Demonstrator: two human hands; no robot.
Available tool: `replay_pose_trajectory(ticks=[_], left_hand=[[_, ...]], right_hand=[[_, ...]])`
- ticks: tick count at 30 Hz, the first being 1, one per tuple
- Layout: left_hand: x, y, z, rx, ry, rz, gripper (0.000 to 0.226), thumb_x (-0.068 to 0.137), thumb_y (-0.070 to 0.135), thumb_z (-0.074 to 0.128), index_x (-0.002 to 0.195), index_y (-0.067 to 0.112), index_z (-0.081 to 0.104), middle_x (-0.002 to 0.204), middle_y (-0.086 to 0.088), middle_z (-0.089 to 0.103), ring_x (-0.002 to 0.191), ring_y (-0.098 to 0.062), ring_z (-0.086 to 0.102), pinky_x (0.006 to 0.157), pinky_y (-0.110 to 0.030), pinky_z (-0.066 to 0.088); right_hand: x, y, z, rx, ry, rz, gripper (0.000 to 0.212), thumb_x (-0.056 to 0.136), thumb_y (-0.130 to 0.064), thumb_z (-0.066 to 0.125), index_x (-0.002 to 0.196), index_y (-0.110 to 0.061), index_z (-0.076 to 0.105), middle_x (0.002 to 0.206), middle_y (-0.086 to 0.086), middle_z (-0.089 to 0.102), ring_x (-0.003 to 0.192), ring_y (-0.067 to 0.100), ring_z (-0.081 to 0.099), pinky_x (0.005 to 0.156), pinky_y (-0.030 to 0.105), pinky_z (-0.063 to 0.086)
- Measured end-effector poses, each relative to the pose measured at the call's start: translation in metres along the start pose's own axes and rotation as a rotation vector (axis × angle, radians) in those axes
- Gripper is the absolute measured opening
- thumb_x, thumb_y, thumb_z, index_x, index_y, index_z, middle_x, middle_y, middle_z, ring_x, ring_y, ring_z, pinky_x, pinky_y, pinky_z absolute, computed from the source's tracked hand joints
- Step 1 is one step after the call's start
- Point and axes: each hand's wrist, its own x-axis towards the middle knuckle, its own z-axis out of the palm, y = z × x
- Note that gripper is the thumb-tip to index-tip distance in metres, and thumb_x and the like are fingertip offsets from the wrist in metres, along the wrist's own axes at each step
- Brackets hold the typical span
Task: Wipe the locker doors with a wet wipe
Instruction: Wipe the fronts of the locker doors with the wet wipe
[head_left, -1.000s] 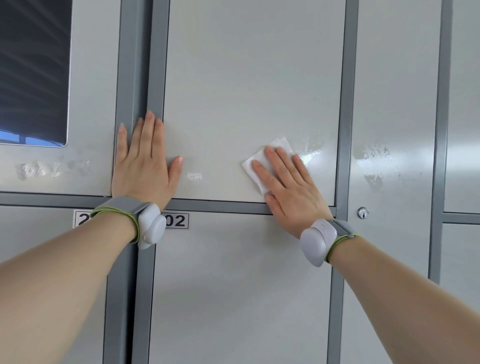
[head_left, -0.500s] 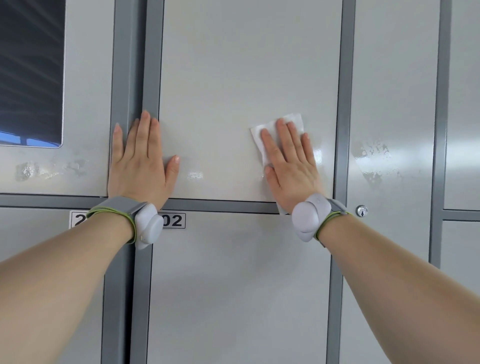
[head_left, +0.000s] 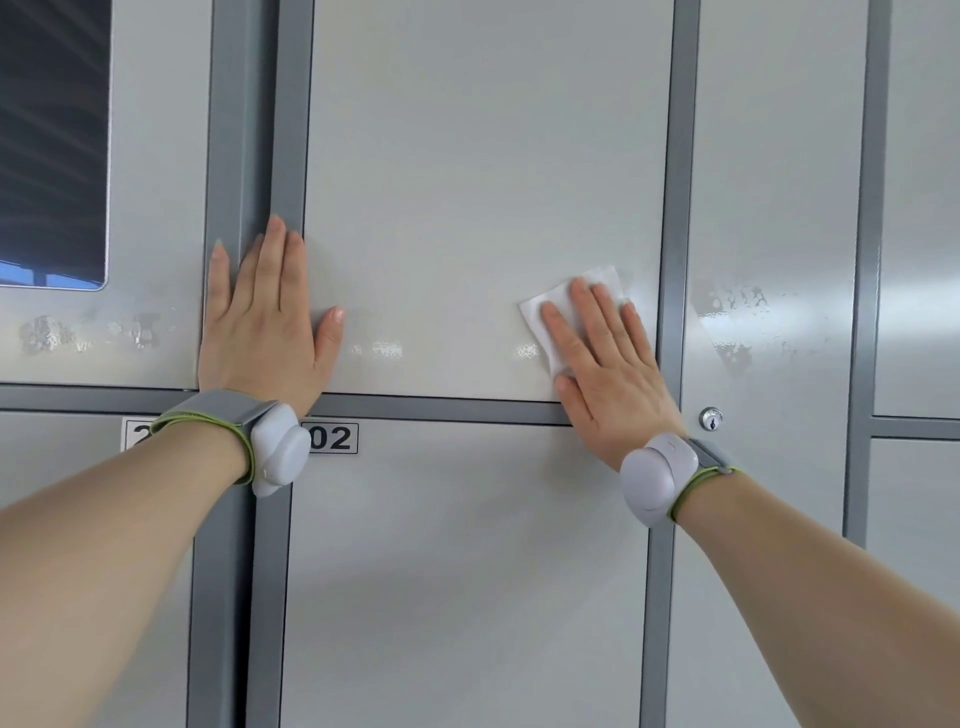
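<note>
- My right hand (head_left: 608, 374) presses the wet wipe (head_left: 555, 295) flat against the lower right corner of the middle locker door (head_left: 467, 182), with my fingers straight and spread over the wipe.
- My left hand (head_left: 260, 332) lies flat and holds nothing, with the palm braced across the grey frame (head_left: 244, 156) at the door's left edge.
- The wipe looks thin, limp and light. I judge it would bunch or slip if pinched at a corner, so it is best pinned under the whole palm.
- The door looks hard and smooth, and is likely slick where damp.
</note>
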Motion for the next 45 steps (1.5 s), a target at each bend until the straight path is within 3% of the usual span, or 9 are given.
replay_pose_trajectory(ticks=[5,13,23,28,37,45], left_hand=[[0.000,0.000,0.001,-0.002,0.003,0.000,0.071,0.092,0.041,0.023,0.143,-0.007,0.025,0.153,-0.022,0.022,0.137,-0.036,0.030,0.116,-0.040,-0.004],[0.000,0.001,0.001,0.000,0.002,-0.003,0.071,0.092,0.042,0.023,0.143,-0.007,0.025,0.153,-0.022,0.022,0.135,-0.037,0.032,0.116,-0.039,-0.005],[-0.001,0.000,0.000,-0.004,0.008,0.000,0.070,0.092,0.041,0.023,0.143,-0.007,0.025,0.153,-0.022,0.022,0.134,-0.038,0.032,0.116,-0.038,-0.006],[-0.001,0.000,-0.001,-0.004,0.001,0.004,0.070,0.092,0.041,0.023,0.143,-0.008,0.026,0.153,-0.022,0.022,0.134,-0.038,0.032,0.116,-0.035,-0.010],[-0.001,0.000,0.001,0.007,0.021,0.012,0.070,0.093,0.041,0.023,0.143,-0.008,0.024,0.153,-0.023,0.021,0.133,-0.038,0.033,0.116,-0.035,-0.011],[-0.002,0.000,0.001,-0.017,0.022,0.014,0.069,0.093,0.040,0.025,0.143,-0.008,0.025,0.153,-0.023,0.022,0.133,-0.039,0.033,0.116,-0.036,-0.008]], right_hand=[[0.004,0.000,0.003,0.005,0.076,0.107,0.057,0.096,-0.025,0.026,0.151,-0.010,0.025,0.157,0.019,0.014,0.146,0.032,0.008,0.120,0.042,0.000],[0.038,-0.004,-0.001,0.054,0.106,0.322,0.063,0.092,-0.029,0.016,0.152,-0.010,0.017,0.158,0.022,0.005,0.147,0.035,0.001,0.115,0.031,-0.014],[0.000,-0.005,0.003,0.026,0.043,0.076,0.059,0.094,-0.024,0.028,0.151,-0.009,0.024,0.157,0.020,0.012,0.147,0.031,0.006,0.120,0.041,0.001],[-0.011,0.005,0.002,-0.015,0.060,0.085,0.058,0.096,-0.026,0.028,0.150,-0.009,0.025,0.156,0.022,0.015,0.146,0.033,0.009,0.120,0.042,0.005],[0.020,-0.007,0.003,0.014,0.121,0.268,0.060,0.095,-0.026,0.022,0.151,-0.005,0.019,0.156,0.025,0.011,0.146,0.037,0.006,0.119,0.036,-0.005],[0.007,-0.026,0.011,-0.015,0.096,0.070,0.058,0.094,-0.023,0.031,0.149,-0.004,0.029,0.154,0.026,0.020,0.144,0.036,0.013,0.119,0.044,0.006]])
